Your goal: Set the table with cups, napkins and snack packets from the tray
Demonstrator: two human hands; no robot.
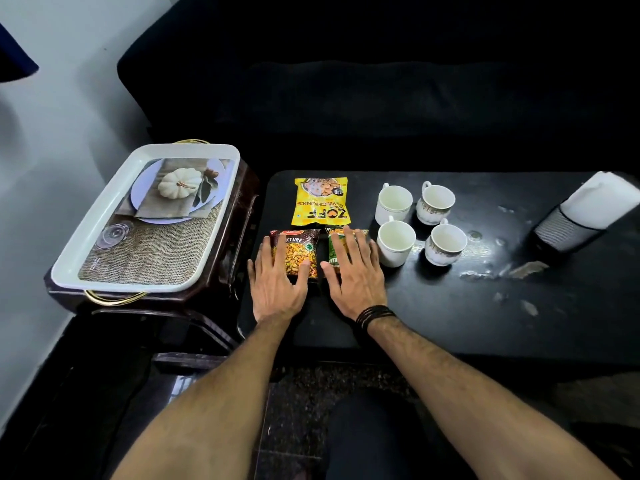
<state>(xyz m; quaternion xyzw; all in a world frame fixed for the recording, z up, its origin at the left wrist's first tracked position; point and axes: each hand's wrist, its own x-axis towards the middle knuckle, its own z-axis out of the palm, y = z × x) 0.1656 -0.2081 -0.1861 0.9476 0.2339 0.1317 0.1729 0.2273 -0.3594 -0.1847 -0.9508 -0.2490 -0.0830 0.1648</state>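
Three snack packets lie on the black table point(450, 306): a yellow packet point(321, 202) farthest from me, a red mixture packet point(298, 252) and a green packet point(337, 247) side by side nearer. My left hand point(277, 285) rests flat on the red packet, fingers spread. My right hand point(356, 275) lies flat over the green packet. Several white cups point(394, 202) stand in a cluster right of the packets. A mesh holder with white napkins point(585, 209) stands at the far right. The white tray point(104, 237) with a pumpkin picture sits on a side stand at left, with nothing in it.
A dark sofa point(381, 81) runs behind the table. The brown side stand point(207, 299) under the tray touches the table's left end. White scuff marks point(509, 268) dot the table's right half. My knee point(374, 438) is below the table's front edge.
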